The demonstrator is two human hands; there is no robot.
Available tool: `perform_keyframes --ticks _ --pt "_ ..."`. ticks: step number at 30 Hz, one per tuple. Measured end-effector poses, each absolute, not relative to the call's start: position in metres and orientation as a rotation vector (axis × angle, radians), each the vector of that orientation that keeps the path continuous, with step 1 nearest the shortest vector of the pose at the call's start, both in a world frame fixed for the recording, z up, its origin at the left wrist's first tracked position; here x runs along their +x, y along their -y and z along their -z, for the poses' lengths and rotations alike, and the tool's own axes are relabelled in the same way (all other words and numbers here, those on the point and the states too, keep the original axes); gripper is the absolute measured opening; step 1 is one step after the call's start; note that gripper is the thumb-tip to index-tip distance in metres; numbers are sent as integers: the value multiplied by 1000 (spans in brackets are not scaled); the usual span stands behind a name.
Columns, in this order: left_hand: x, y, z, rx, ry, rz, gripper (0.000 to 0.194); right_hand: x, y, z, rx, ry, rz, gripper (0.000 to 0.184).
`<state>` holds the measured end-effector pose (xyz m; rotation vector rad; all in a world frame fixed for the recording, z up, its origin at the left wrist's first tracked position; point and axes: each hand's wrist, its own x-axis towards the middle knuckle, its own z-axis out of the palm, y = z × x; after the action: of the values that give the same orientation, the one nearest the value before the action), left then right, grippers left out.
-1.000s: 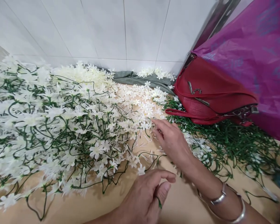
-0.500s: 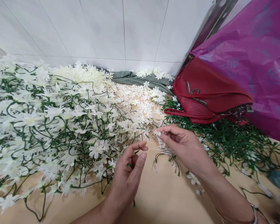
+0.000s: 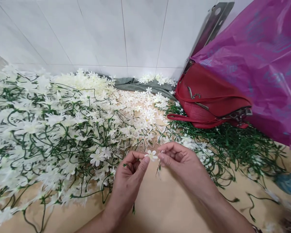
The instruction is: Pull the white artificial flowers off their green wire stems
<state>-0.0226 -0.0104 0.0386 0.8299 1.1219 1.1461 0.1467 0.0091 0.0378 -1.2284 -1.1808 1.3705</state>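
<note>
A small white artificial flower (image 3: pixel 151 155) faces up between my two hands, pinched by the thumb and forefinger of my left hand (image 3: pixel 131 178). Green stem ends poke out of that hand's curled fingers and below the palm. Close beside the flower, my right hand (image 3: pixel 181 160) has thumb and forefinger pressed together on a thin green stem with white stamens (image 3: pixel 159 170), which hangs below the fingertips. The pinched end is hidden by the fingers. To the left spreads a large heap of white artificial flowers on green stems (image 3: pixel 63 136).
Loose white blossoms (image 3: pixel 145 106) lie beyond my hands, near a grey cloth (image 3: pixel 133 84) by the tiled wall (image 3: pixel 145 35). A red handbag (image 3: pixel 208 97) rests on green stems (image 3: pixel 237 145) at right, in front of a purple plastic bag (image 3: pixel 259 61). Beneath is a tan tabletop (image 3: pixel 157 207).
My right hand has come down and left, bringing the white flower to my left hand. The left thumb and forefinger, apart before, have closed on it.
</note>
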Motion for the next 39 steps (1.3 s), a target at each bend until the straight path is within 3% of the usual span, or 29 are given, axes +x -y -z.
perform_keyframes --ticks 9,28,34,39 --pt "-24 10 -37 848 -1127 -1187 41 140 0 -43 -1101 1230 -1093 10" --pt "-30 17 -22 1100 -1133 -1159 23 123 7 -37 -1075 1800 -115 29" --pt "-32 15 -25 1075 -1103 -1172 22 121 9 -37 -1126 1667 -309 29" --pt "-34 13 -22 1103 -1103 -1079 22 126 7 -32 -1229 1550 -551 18"
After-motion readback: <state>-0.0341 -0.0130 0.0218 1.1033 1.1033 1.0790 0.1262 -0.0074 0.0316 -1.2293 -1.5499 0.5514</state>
